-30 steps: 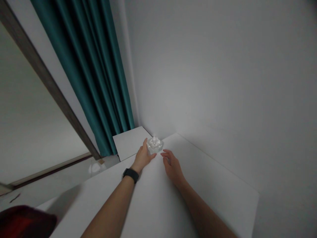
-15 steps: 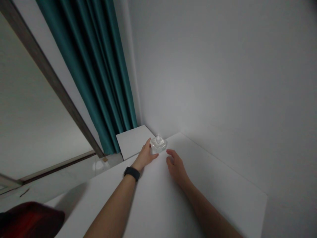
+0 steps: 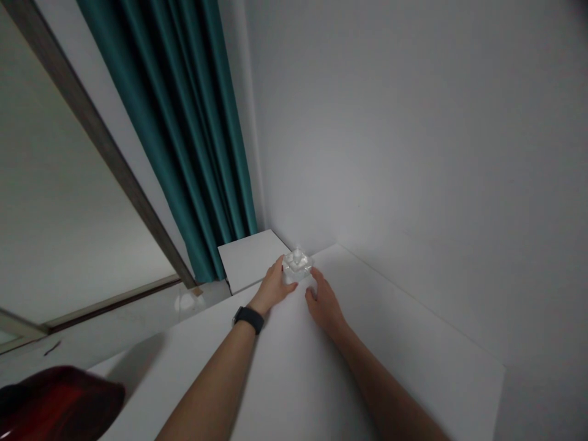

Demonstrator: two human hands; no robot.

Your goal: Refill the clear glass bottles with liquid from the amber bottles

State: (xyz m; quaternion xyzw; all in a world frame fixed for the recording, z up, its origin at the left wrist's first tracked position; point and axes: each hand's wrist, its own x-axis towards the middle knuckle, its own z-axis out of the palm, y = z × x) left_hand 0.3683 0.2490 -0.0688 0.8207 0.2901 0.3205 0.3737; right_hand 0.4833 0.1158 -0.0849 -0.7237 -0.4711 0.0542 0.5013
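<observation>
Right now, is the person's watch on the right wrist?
No, the dark-banded watch is strapped behind the left hand, while the wrist of the right hand is bare.

At my twelve o'clock, a clear, faceted container (image 3: 297, 264) gleams like glass or plastic; the white tabletop (image 3: 294, 367) looks smooth and matt. At eleven hangs a pleated teal cloth curtain (image 3: 193, 141), at nine a glossy, rounded dark-red object (image 3: 68, 401).
</observation>
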